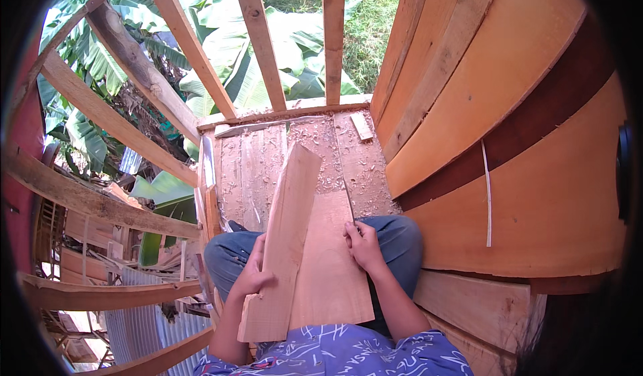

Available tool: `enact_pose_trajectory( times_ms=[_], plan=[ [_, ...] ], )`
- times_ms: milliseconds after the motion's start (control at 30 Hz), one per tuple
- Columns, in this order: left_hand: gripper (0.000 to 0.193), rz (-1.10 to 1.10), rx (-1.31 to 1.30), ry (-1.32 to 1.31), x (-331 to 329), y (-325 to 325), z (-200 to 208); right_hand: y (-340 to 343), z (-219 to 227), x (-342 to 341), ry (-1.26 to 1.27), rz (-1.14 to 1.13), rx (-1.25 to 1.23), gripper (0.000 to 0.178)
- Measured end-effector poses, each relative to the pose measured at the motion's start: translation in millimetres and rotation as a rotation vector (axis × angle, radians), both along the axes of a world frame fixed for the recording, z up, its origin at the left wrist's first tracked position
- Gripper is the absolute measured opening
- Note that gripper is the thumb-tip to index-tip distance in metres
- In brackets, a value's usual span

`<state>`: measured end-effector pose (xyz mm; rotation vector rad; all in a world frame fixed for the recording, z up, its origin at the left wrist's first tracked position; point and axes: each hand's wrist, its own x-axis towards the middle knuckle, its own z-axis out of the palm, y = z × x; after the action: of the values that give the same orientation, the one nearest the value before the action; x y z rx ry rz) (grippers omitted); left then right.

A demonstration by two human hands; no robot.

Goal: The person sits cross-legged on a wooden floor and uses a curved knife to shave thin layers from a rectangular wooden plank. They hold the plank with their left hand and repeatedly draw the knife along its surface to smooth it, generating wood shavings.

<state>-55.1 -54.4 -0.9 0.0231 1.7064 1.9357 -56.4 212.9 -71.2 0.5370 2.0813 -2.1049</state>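
Note:
A long, pale wooden plank (289, 222) with an uneven left edge lies lengthwise over my lap, overlapping a wider, smooth board (331, 262). My left hand (254, 273) is closed around the plank's left edge, the thumb on its upper face. At the wider board's right edge is my right hand (362, 244), its fingers bent into a pinch. Something thin and dark shows by those fingers, too small to make out. The near ends of both pieces reach my blue patterned shirt (362, 349).
Wood shavings cover the plank floor (308, 135) ahead, where a small wood block (362, 127) lies. Large orange-brown boards (522, 208) stand along the right. Open wooden slats (258, 41) frame the front and left, with banana leaves (228, 54) beyond.

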Motion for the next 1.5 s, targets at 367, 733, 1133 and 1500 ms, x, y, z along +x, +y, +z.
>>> enact_pose_trajectory(
  times_ms=[367, 733, 1133, 1500],
  plan=[
    [0.108, -0.068, 0.08, -0.033, 19.7, 21.8, -12.6, -29.4, 62.2, -27.1, 0.27, 0.364, 0.731, 0.062],
    [0.106, -0.062, 0.14, -0.085, 30.9, 28.7, -6.2, -19.5, 61.2, -46.6, 0.173, 0.493, 0.973, 0.062],
    [0.104, -0.134, 0.156, 0.02, 36.6, 31.2, -9.8, -24.1, 61.4, -24.2, 0.422, 0.636, 0.951, 0.063],
    [0.102, -0.154, 0.125, -0.067, 40.4, 45.5, 12.1, 11.4, 27.3, -62.8, -0.016, 0.249, 0.674, 0.061]
  ],
)
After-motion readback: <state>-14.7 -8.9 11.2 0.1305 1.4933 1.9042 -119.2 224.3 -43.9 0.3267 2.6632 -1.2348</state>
